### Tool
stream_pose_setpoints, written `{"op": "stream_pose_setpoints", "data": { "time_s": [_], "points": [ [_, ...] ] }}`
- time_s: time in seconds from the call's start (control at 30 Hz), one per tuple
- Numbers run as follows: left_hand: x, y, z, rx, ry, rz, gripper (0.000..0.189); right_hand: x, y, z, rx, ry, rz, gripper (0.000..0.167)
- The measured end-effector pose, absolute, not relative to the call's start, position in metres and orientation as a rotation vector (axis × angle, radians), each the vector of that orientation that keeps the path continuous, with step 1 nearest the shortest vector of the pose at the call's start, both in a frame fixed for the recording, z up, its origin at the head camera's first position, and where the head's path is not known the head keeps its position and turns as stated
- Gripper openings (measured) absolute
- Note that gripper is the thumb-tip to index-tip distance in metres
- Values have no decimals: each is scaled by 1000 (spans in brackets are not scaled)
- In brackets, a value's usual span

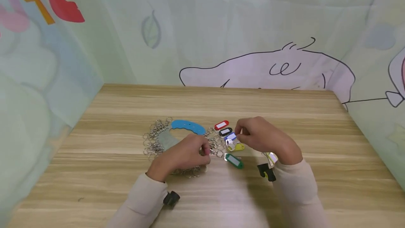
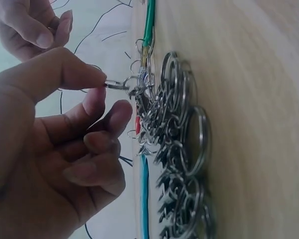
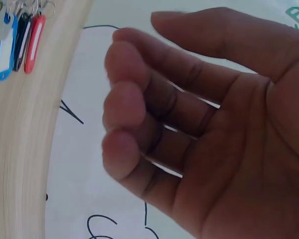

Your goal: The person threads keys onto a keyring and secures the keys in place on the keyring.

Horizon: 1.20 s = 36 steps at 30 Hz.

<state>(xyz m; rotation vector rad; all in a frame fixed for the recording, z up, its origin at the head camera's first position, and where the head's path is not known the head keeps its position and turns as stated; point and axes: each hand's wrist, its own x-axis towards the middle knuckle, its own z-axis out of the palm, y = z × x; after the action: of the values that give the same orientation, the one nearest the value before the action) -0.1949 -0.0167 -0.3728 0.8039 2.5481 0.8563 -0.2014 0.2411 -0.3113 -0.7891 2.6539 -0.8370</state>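
My left hand [image 1: 186, 152] pinches a metal key ring [image 2: 115, 85] between thumb and forefinger; it is linked to a cluster of rings [image 2: 182, 124] along a curved holder. The holder shows a blue section [image 1: 188, 126] and a grey-green section [image 1: 166, 139], with more rings around its edge. My right hand [image 1: 261, 134] hovers just right of the key tags, its fingers loosely bent and holding nothing. Those tags are red [image 1: 221, 125], black [image 1: 226, 132], blue [image 1: 231, 136], yellow [image 1: 239, 147] and green [image 1: 234, 161]. Silver keys [image 1: 230, 145] lie among them.
Another yellow-edged tag [image 1: 271, 157] lies by my right wrist, partly hidden. Black wrist mounts [image 1: 171, 198] sit on both sleeves. The wooden table [image 1: 126, 101] meets a printed cloth backdrop [image 1: 202, 38] at its far edge.
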Motion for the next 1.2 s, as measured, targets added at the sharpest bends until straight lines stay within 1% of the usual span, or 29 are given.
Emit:
{"op": "stream_pose_setpoints", "data": {
  "time_s": [0.3,0.5,0.63,0.83,1.2],
  "points": [
    [-198,-19,-372,701,2533,907,8,-201,234,-318,-796,2685,-846,10],
    [-199,-21,-374,714,2583,936,7,-207,208,-339,-973,2630,-816,7],
    [-200,-23,-375,738,2592,959,7,-208,189,-352,-1069,2556,-808,11],
    [-201,-25,-373,759,2591,993,7,-207,175,-360,-1157,2608,-855,7],
    [-202,-26,-373,748,2608,1007,5,-211,169,-370,-1208,2690,-852,17]
  ]
}}
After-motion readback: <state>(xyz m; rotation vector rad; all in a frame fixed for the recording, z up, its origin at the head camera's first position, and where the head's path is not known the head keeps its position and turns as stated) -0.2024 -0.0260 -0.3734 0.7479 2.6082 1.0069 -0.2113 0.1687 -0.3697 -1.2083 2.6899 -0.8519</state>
